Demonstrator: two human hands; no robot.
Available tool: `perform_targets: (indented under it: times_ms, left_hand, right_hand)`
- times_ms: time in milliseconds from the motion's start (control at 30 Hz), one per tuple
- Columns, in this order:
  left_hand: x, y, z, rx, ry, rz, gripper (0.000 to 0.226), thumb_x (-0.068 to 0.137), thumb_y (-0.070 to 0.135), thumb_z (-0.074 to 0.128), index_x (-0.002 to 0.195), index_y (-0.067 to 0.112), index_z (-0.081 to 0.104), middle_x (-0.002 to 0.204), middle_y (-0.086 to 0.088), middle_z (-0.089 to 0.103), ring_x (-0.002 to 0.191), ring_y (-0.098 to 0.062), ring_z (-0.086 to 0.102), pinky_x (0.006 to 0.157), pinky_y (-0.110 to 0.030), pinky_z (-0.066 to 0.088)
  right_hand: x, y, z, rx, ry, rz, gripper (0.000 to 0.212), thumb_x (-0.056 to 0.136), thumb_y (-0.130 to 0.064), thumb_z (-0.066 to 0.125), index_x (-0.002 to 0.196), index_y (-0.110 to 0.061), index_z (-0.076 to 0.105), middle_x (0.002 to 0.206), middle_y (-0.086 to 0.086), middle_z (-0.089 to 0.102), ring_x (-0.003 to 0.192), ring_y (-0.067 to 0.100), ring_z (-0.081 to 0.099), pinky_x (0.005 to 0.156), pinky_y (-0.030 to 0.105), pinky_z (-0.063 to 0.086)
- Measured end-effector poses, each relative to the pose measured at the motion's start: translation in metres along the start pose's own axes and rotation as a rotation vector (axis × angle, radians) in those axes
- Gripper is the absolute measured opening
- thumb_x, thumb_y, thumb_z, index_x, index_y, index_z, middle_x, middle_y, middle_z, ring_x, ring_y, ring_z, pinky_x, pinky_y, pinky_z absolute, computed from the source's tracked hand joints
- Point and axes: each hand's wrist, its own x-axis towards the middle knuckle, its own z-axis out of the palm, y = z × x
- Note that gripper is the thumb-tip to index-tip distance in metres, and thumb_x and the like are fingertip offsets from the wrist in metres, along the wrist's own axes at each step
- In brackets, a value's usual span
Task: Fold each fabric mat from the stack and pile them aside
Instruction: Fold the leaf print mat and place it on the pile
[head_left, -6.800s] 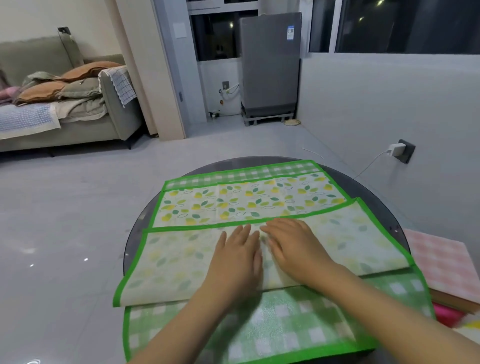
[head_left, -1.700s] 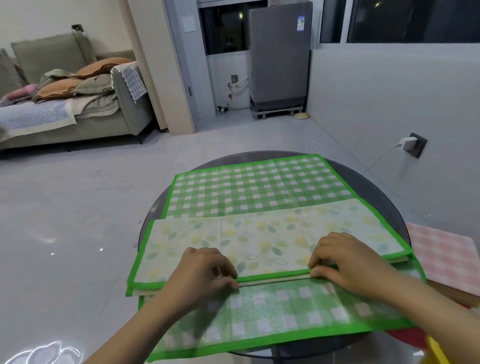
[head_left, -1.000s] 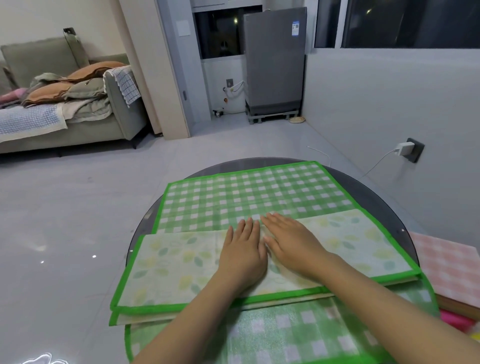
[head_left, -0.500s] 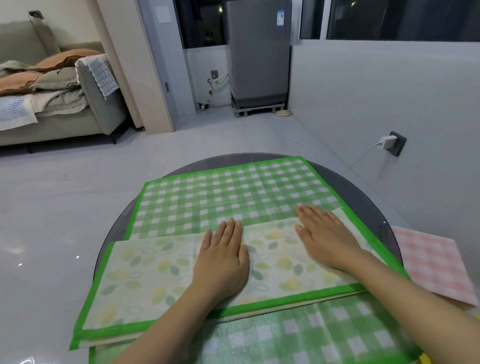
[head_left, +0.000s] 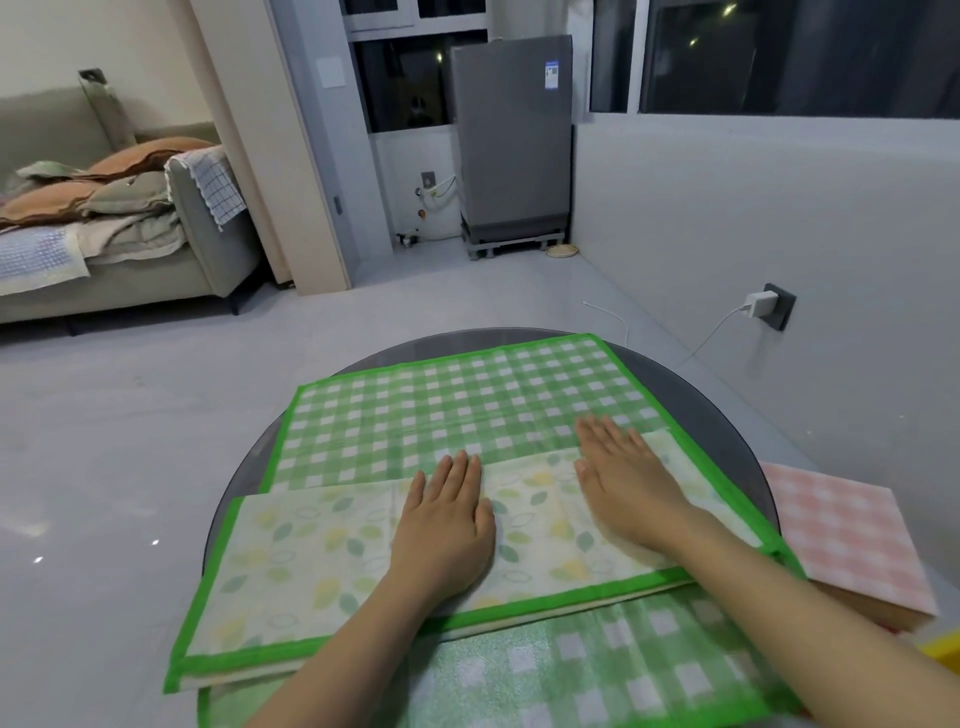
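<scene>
A leaf-print mat (head_left: 311, 561) with a green border lies folded into a long strip across the near half of a green checked mat (head_left: 457, 405). Both rest on a round dark glass table (head_left: 727, 405). My left hand (head_left: 447, 525) lies flat, fingers straight, on the middle of the folded strip. Flat as well, my right hand (head_left: 623, 483) presses the strip's right part, its fingertips reaching onto the checked mat.
A folded pink checked mat (head_left: 852, 530) sits on a surface to the right of the table. A charger and cable (head_left: 756, 304) hang from a wall socket at the right. A sofa (head_left: 104, 249) with bedding stands far left, a grey appliance (head_left: 514, 140) at the back.
The leaf-print mat was folded over again into a narrower strip. Both hands then pressed its middle, and my right hand has slid rightward along it while the left stays near the middle.
</scene>
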Motion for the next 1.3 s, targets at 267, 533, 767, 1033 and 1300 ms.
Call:
perform_targets:
  times_ms: [267, 533, 767, 1033, 1300]
  left_hand:
    - [0.001, -0.001, -0.004, -0.009, -0.008, 0.012, 0.053, 0.101, 0.03, 0.012, 0.152, 0.018, -0.003, 0.159, 0.003, -0.008, 0.146, -0.009, -0.01, 0.119, -0.035, -0.007]
    - [-0.015, -0.046, -0.01, -0.003, 0.01, -0.071, 0.053, 0.101, 0.033, 0.011, 0.151, 0.022, -0.005, 0.158, 0.007, -0.011, 0.145, -0.008, -0.012, 0.119, -0.034, -0.007]
    - [-0.037, -0.106, -0.017, 0.019, 0.065, -0.194, 0.053, 0.102, 0.035, 0.012, 0.151, 0.024, -0.005, 0.158, 0.008, -0.01, 0.145, -0.007, -0.011, 0.119, -0.033, -0.006]
    - [-0.049, -0.131, -0.02, 0.024, 0.086, -0.257, 0.054, 0.101, 0.039, 0.014, 0.151, 0.024, -0.003, 0.158, 0.008, -0.008, 0.145, -0.007, -0.009, 0.119, -0.034, -0.007]
    - [-0.038, -0.135, -0.042, 0.067, 0.107, -0.267, 0.053, 0.095, 0.052, 0.037, 0.143, 0.03, 0.034, 0.14, 0.003, 0.037, 0.136, -0.016, 0.031, 0.116, -0.05, -0.009]
  right_hand:
    - [0.004, -0.062, 0.02, 0.064, -0.07, -0.217, 0.051, 0.102, -0.031, 0.015, 0.15, -0.021, 0.001, 0.158, -0.005, -0.002, 0.145, 0.007, -0.005, 0.116, 0.026, -0.005]
    - [0.001, -0.062, 0.023, -0.056, -0.102, -0.213, 0.054, 0.1, -0.044, 0.011, 0.149, -0.029, -0.004, 0.157, -0.01, -0.009, 0.143, 0.006, -0.01, 0.117, 0.029, -0.009]
    - [0.002, -0.062, 0.025, -0.075, -0.111, -0.204, 0.056, 0.098, -0.049, 0.009, 0.149, -0.03, -0.006, 0.156, -0.011, -0.011, 0.143, 0.005, -0.013, 0.117, 0.03, -0.01]
    - [0.001, -0.064, 0.024, -0.069, -0.112, -0.198, 0.056, 0.099, -0.048, 0.011, 0.149, -0.03, -0.005, 0.157, -0.01, -0.01, 0.143, 0.006, -0.012, 0.117, 0.03, -0.01]
    - [0.002, -0.083, 0.018, 0.013, -0.132, -0.228, 0.051, 0.101, -0.034, 0.022, 0.15, -0.026, 0.01, 0.158, -0.005, 0.001, 0.145, 0.01, -0.007, 0.116, 0.034, -0.007]
